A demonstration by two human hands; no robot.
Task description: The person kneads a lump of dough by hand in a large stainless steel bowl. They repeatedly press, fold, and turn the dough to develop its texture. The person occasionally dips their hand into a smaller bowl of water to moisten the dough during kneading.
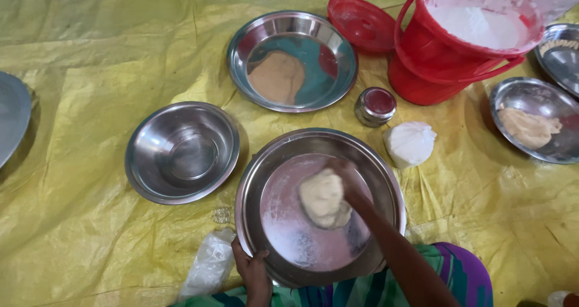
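Dough [324, 198] sits in big pan [274, 162], right hand [347, 177] pressed closed on it; left hand [252, 271] pinches the near rim. Yellow tarp [78, 60] floor. Beyond: two bowls, two plates, one red bucket [434, 53].

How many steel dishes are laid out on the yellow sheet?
6: the big plate under the hands, an empty bowl left, a plate behind, two dishes at the right edge, one cut off far left.
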